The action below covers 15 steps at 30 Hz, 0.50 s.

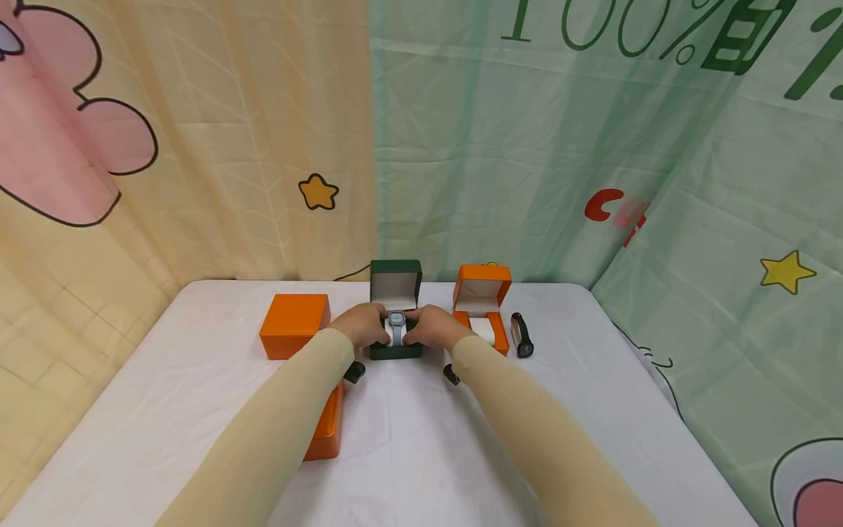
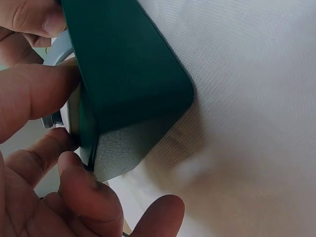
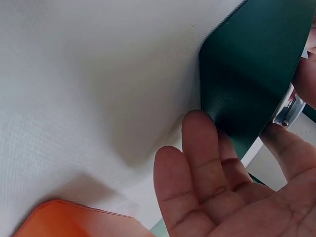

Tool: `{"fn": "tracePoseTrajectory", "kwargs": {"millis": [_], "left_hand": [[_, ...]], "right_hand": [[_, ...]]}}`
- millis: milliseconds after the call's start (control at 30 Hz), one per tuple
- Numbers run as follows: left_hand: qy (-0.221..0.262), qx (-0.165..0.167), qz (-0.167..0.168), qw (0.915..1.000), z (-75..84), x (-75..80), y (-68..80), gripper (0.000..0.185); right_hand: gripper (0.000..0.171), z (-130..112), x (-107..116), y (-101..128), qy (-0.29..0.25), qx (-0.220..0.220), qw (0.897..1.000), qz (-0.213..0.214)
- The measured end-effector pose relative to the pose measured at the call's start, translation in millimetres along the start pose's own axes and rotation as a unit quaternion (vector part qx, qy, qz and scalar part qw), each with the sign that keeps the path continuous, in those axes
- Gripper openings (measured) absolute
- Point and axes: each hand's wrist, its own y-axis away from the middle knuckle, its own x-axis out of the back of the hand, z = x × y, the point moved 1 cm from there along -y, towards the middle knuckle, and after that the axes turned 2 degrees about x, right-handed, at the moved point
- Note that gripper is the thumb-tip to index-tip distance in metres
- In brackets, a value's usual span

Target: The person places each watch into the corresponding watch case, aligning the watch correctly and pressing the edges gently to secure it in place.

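Observation:
A light blue-grey watch (image 1: 396, 320) is wrapped round a white cushion inside an open green watch box (image 1: 395, 352). Its lid stands up at the back. My left hand (image 1: 361, 324) holds the cushion's left side with thumb and index finger, inside the box rim. From the other side my right hand (image 1: 436, 327) holds the cushion's right end the same way. The remaining fingers of the right hand (image 3: 222, 197) reach down along the outer wall of the box. In the left wrist view, the left thumb dips between the cushion and the green wall.
An open orange watch box (image 1: 484, 274) with a white cushion (image 1: 482, 329) stands to the right, a black watch (image 1: 522, 337) beside it. On the left are a closed orange box (image 1: 295, 315) and another orange box (image 1: 329, 432), partly behind my left sleeve. A white cloth covers the table (image 1: 408, 454).

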Motion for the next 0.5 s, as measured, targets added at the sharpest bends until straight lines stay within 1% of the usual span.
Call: {"fn": "tracePoseTrajectory", "kwargs": {"millis": [233, 500], "left_hand": [[0.003, -0.001, -0.001, 1.0, 2.3, 0.2, 0.0, 0.058], [0.01, 0.005, 0.0, 0.9999, 2.5, 0.0, 4.0, 0.06]], "right_hand": [[0.069, 0.1, 1.0, 0.6, 0.004, -0.006, 1.0, -0.002], [0.069, -1.7, 1.3, 3.3, 0.01, 0.008, 1.0, -0.008]]}}
